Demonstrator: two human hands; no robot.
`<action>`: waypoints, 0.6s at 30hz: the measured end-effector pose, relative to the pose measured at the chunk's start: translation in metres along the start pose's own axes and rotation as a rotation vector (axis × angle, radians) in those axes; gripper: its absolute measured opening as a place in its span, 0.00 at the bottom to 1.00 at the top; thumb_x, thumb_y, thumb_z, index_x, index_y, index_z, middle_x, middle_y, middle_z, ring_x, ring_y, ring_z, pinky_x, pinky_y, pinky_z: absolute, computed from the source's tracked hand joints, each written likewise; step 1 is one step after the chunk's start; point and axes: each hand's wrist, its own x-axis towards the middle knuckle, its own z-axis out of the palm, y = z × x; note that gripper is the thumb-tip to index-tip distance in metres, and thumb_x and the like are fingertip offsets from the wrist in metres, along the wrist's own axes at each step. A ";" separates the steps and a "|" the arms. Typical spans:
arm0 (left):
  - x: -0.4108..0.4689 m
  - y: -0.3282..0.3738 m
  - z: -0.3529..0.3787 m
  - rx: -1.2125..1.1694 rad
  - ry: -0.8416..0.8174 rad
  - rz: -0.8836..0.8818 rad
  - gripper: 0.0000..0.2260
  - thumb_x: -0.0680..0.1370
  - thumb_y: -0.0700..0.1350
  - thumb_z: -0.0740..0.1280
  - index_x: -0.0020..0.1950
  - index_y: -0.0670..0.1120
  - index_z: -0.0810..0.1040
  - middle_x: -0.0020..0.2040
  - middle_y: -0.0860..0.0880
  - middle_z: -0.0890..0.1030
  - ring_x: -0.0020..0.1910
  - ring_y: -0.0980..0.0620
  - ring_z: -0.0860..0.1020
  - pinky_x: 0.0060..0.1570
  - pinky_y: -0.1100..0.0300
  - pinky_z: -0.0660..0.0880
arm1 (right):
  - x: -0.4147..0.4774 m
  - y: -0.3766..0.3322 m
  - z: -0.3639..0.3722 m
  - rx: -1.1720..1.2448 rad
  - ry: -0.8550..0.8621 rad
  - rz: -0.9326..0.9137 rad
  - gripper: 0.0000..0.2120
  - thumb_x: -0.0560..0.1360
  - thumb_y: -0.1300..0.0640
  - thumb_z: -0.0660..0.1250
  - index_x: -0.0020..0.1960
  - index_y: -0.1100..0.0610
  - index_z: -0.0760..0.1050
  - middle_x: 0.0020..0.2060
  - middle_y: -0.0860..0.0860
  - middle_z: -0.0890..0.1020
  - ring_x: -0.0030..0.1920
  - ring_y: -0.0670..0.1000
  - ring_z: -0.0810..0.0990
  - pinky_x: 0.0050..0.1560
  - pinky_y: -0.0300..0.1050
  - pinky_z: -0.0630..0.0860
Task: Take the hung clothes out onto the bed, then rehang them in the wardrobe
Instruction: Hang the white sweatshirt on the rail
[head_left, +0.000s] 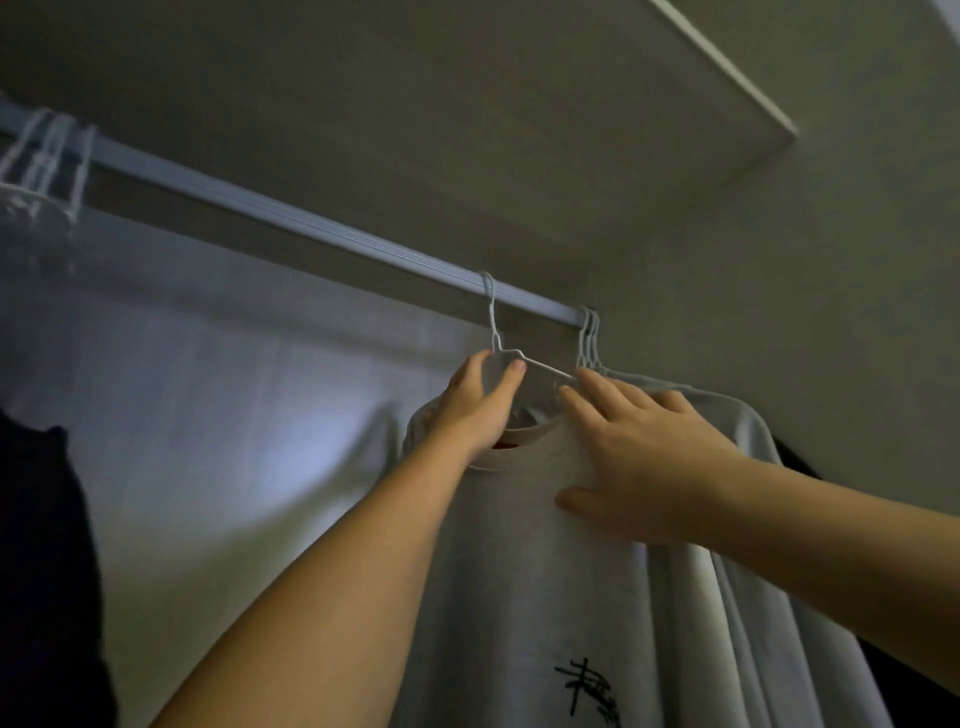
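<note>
Head | left hand (480, 402) pinches hanger (492, 322) | right hand (652, 460) flat on shirt (519, 597)

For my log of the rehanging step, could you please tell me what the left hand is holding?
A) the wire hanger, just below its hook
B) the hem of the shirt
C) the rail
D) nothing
A: the left hand pinches the hanger just below its hook, which sits over the rail, while the right hand lies flat on the shirt.
</note>
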 end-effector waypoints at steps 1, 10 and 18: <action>0.002 0.003 0.011 -0.018 -0.022 -0.003 0.30 0.75 0.73 0.54 0.74 0.62 0.61 0.76 0.53 0.67 0.72 0.46 0.68 0.71 0.43 0.63 | -0.001 0.008 0.004 -0.012 -0.008 0.015 0.47 0.73 0.31 0.58 0.79 0.52 0.41 0.79 0.52 0.42 0.79 0.53 0.46 0.75 0.57 0.53; 0.030 0.016 0.107 -0.145 -0.168 -0.044 0.47 0.60 0.82 0.50 0.75 0.62 0.60 0.74 0.50 0.70 0.72 0.44 0.69 0.72 0.43 0.62 | -0.010 0.071 0.034 -0.216 -0.096 0.075 0.45 0.74 0.31 0.55 0.80 0.54 0.41 0.79 0.53 0.42 0.79 0.52 0.41 0.76 0.61 0.42; 0.044 0.005 0.140 -0.143 -0.112 -0.027 0.45 0.60 0.83 0.50 0.74 0.67 0.60 0.74 0.51 0.71 0.72 0.44 0.69 0.70 0.42 0.65 | -0.011 0.079 0.049 -0.295 -0.020 0.032 0.49 0.68 0.29 0.36 0.80 0.58 0.44 0.79 0.57 0.44 0.79 0.55 0.43 0.77 0.57 0.41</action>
